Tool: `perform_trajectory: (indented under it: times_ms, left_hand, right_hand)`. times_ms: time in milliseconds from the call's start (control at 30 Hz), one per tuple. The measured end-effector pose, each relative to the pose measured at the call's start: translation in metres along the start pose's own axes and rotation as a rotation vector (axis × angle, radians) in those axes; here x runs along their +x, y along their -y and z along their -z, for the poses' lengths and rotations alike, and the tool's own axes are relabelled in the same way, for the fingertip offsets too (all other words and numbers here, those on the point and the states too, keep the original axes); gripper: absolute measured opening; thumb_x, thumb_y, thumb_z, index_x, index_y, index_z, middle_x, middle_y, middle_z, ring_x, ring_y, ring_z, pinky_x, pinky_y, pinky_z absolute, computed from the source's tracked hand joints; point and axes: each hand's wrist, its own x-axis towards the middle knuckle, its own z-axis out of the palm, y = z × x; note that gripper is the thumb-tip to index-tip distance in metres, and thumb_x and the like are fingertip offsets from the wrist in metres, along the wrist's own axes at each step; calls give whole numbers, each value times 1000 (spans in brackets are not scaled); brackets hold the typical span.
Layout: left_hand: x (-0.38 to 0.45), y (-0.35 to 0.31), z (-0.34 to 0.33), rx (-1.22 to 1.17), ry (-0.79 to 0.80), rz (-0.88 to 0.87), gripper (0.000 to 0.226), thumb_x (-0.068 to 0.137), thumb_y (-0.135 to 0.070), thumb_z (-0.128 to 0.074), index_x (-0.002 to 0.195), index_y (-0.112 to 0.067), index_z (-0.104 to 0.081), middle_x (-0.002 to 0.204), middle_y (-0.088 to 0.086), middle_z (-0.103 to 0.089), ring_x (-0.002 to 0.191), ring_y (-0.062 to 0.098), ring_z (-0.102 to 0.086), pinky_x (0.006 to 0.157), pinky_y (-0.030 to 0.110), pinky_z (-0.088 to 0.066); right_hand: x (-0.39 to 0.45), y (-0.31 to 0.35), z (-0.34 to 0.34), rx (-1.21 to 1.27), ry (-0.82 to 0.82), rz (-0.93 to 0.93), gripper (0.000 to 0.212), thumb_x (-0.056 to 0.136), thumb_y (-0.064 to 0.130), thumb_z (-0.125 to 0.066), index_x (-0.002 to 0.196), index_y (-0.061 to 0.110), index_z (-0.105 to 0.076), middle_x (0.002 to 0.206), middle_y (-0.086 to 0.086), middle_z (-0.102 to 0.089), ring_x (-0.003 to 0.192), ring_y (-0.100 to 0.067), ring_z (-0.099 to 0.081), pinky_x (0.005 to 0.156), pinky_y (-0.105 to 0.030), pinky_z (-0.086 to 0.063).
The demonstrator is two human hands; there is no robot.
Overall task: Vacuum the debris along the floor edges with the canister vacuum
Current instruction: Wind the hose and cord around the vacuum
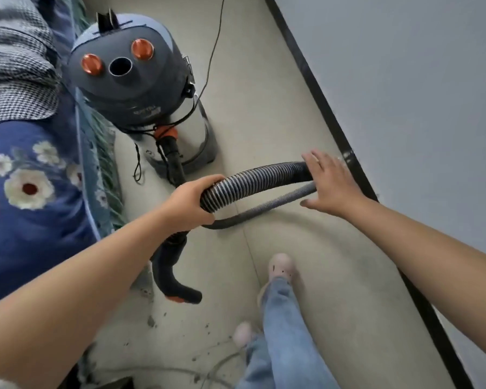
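- Floor [264, 80]: pale, narrow strip running between a bed and the wall; black baseboard [320, 99] marks the right edge.
- Bed [26, 192]: blue floral cover, fills the left side, checked bedding on top; its skirt hangs right down to the floor edge.
- Vacuum [132, 77]: grey canister with two orange knobs, standing upright on the floor just beside the bed, power cord [213, 46] trailing off up the frame.
- Hose [253, 178]: ribbed, loops from the canister's front port out toward the baseboard and back; part of the loop lies on the floor.
- Left hand [190, 204]: fingers curled round the hose near the handle end, firm grip.
- Right hand [331, 182]: fingers spread and straight, touching or just over the far bend of the hose; holds nothing.
- Nozzle [177, 282]: black curved handle piece with orange tip, hangs below the left hand, just above the floor, near the bed side.
- Debris [205, 329]: dark specks and a thin strand on the floor near the person's feet, low in the frame; some bits by the baseboard too.
- Step, judged: sorting out the hose before sweeping an edge. Do it well: push the loop clear with the right hand so it doesn't kink, then bring the nozzle low and run it tight along the edge; watch the cord and feet.
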Motion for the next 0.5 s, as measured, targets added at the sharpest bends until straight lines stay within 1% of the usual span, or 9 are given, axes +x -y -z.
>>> perform_trajectory:
  times_ms: [67, 100, 133, 200, 233, 267, 367, 433, 500]
  left_hand:
    - [-21, 2, 8, -1, -28, -39, 74, 69, 10, -62, 133, -24, -46, 103, -6, -52, 95, 16, -51, 76, 23, -39]
    - [-29, 3, 12, 3, -44, -61, 73, 69, 10, -62, 132, -23, -47, 102, -6, -52, 95, 15, -50, 78, 24, -39]
    - [-36, 3, 16, 5, -68, -83, 73, 69, 10, -62, 132, -23, -47, 101, -6, -53, 95, 14, -49, 80, 25, -38]
    - [-45, 5, 25, 18, -117, -111, 71, 69, 10, -62, 131, -22, -48, 102, -4, -54, 96, 14, -49, 83, 25, -38]
    - [-46, 8, 29, 35, -135, -106, 70, 71, 10, -61, 131, -21, -47, 104, -3, -55, 98, 14, -49, 83, 24, -37]
    - [-45, 11, 33, 59, -151, -85, 68, 72, 9, -60, 132, -20, -46, 107, -2, -55, 101, 14, -49, 84, 24, -36]
    - [-37, 18, 48, 82, -239, 37, 58, 76, 0, -63, 127, -19, -44, 105, -1, -55, 101, 18, -53, 81, 26, -41]
    - [-27, 17, 62, 39, -358, 66, 52, 76, -11, -69, 121, -18, -46, 98, -4, -53, 94, 17, -55, 75, 26, -42]
    - [-17, 10, 79, 33, -469, 12, 53, 75, -18, -73, 122, -18, -48, 99, -6, -52, 92, 14, -53, 76, 25, -41]
  right_hand:
    - [0, 15, 1, -67, 26, 39, 97, 74, 39, -74, 149, 21, -14, 154, -4, -15, 142, -25, -14, 115, -43, -16]
    - [1, 21, 2, -49, 18, 39, 92, 75, 36, -74, 147, 21, -20, 152, -4, -22, 141, -25, -17, 114, -42, -18]
    - [2, 27, 5, 1, -2, 32, 81, 75, 31, -74, 143, 18, -32, 145, -5, -35, 137, -26, -26, 111, -40, -22]
    - [4, 39, 13, 125, -64, 38, 48, 76, 19, -70, 120, 10, -52, 118, -9, -57, 117, -30, -48, 101, -40, -31]
    - [5, 44, 20, 163, -82, 58, 36, 76, 14, -67, 110, 7, -54, 106, -9, -60, 104, -31, -54, 96, -40, -34]
    - [6, 49, 28, 181, -93, 91, 31, 76, 11, -65, 105, 6, -54, 99, -9, -60, 96, -30, -56, 91, -38, -36]
    - [18, 63, 61, 205, -104, 219, 34, 75, 10, -67, 106, 6, -54, 94, -7, -59, 82, -22, -52, 70, -29, -36]
    - [34, 76, 88, 220, -118, 292, 35, 75, 9, -68, 107, 6, -54, 90, -3, -56, 80, -19, -50, 66, -29, -39]
    - [53, 90, 114, 215, -115, 353, 34, 75, 7, -68, 107, 5, -55, 90, -3, -56, 82, -22, -54, 69, -34, -45]
